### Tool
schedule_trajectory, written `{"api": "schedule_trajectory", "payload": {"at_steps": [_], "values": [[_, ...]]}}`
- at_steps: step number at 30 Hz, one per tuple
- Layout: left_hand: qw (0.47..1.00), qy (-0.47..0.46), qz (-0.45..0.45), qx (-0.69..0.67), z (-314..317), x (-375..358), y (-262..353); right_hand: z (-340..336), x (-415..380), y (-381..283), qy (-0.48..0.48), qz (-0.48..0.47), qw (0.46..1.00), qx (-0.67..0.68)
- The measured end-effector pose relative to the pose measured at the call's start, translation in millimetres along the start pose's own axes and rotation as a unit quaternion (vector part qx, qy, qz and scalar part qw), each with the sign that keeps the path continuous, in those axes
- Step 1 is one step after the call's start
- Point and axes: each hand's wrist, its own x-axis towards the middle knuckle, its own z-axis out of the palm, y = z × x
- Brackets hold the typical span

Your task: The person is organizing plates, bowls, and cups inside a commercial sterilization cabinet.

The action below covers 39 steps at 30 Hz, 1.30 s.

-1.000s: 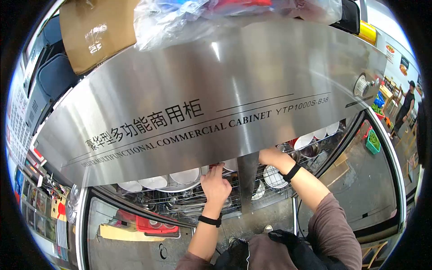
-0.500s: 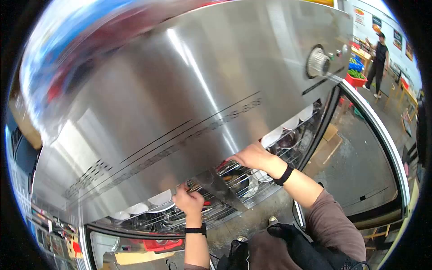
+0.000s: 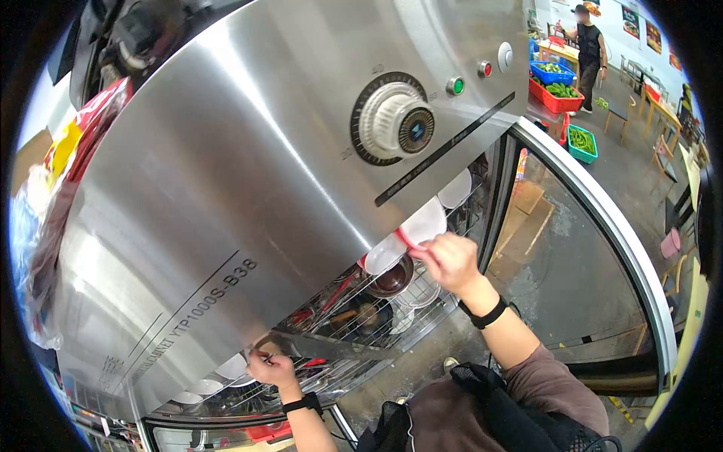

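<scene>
A large steel cabinet (image 3: 226,188) with a dial (image 3: 395,124) fills the view, its glass doors swung out at both sides. Below its front panel, wire racks (image 3: 376,309) hold white bowls (image 3: 425,222), a dark pot (image 3: 392,277) and red-handled utensils. My right hand (image 3: 452,264) is closed on a red handle at the right opening, beside the white bowls. My left hand (image 3: 271,369) is closed at the panel's lower edge on the left, pinching a small dark thing that I cannot make out.
The right glass door (image 3: 580,279) stands open beside my right arm. A person (image 3: 589,56) stands at the far upper right near crates of green vegetables (image 3: 557,89). Cardboard (image 3: 523,218) lies behind the door glass. Plastic bags (image 3: 64,181) rest at the cabinet's left.
The view has shifted toward the dial side. My right hand has moved along the rack to the white bowls and now holds a red handle. My left hand is still near the panel's lower edge.
</scene>
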Motion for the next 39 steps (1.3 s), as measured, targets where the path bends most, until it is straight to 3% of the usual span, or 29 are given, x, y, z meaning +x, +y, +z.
{"api": "schedule_trajectory", "payload": {"at_steps": [5,10,16,22,33,36,38,39], "values": [[1.000,-0.005,0.002,0.019,-2.1,-0.1,1.6,-2.1,-7.9,58.3,0.057,0.082,0.991,-0.086],[0.998,-0.046,-0.018,0.049,-1.3,-5.6,-8.5,8.5,-10.3,96.6,0.048,0.124,0.987,-0.092],[0.999,-0.001,0.006,0.046,2.7,-3.0,-5.5,29.1,-6.3,120.4,0.046,0.135,0.988,-0.059],[0.999,0.001,0.017,0.050,-0.2,0.4,-0.1,17.3,7.5,114.7,-0.062,0.225,0.970,-0.065],[0.999,-0.029,0.016,0.001,-2.8,1.9,1.1,5.0,5.7,120.3,-0.237,0.181,0.942,-0.153],[0.999,-0.031,0.009,-0.023,-3.9,0.5,-4.4,-3.9,15.2,101.2,-0.199,0.157,0.952,-0.173],[0.998,-0.016,0.037,-0.041,-0.8,-0.5,-8.8,2.2,10.2,85.1,-0.036,0.123,0.973,-0.191],[0.998,-0.020,0.031,-0.048,-3.9,2.8,-2.9,4.3,13.5,67.0,-0.009,0.109,0.980,-0.168]]}}
